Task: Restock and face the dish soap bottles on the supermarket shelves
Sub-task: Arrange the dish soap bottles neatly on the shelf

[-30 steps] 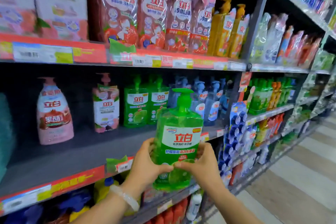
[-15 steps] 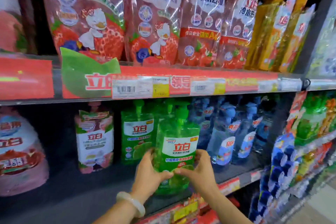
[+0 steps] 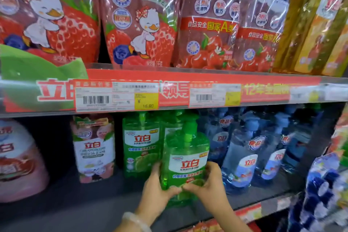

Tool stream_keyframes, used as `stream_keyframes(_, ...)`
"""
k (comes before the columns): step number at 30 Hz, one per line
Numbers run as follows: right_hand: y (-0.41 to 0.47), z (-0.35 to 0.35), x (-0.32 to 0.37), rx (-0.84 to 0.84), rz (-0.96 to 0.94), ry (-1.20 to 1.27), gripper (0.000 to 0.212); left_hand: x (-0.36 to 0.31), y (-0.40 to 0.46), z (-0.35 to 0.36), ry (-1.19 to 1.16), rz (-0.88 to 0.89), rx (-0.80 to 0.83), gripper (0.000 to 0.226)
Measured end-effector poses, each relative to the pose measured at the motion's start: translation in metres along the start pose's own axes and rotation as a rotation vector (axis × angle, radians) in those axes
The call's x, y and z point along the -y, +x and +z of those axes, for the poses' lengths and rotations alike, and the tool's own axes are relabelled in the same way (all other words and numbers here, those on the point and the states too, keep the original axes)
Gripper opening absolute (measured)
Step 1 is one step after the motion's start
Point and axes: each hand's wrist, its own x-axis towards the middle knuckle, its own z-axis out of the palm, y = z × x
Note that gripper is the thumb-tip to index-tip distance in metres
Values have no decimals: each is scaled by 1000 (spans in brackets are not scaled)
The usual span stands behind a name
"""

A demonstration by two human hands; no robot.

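A green pump bottle of dish soap (image 3: 185,156) with a white and red label stands upright on the grey middle shelf (image 3: 79,207), label facing me. My left hand (image 3: 157,192) grips its lower left side and my right hand (image 3: 209,184) its lower right, thumbs meeting across the front. Two matching green bottles (image 3: 141,143) stand just behind and to its left. My hands hide the bottle's base.
Blue-labelled clear bottles (image 3: 246,158) crowd the shelf to the right. A pink-and-white bottle (image 3: 94,149) and a pink bottle (image 3: 17,158) stand to the left, with bare shelf between. Red refill pouches (image 3: 139,17) fill the shelf above, behind a price rail (image 3: 116,96).
Both hands carried the green bottle forward from the aisle into the middle shelf, in front of the other green bottles. My view has moved closer to the shelf.
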Motion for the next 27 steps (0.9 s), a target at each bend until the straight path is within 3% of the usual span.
stream_keyframes(5, 9, -10, 4, 112, -18, 23, 76, -3, 6, 9, 67, -7, -12, 76)
stream_keyframes(18, 23, -11, 6, 157, -39, -17, 75, -6, 11, 23, 131, -81, -97, 89)
stream_keyframes(27, 25, -11, 13, 195, -6, -46, 73, -19, 8, 34, 287, -135, -194, 71)
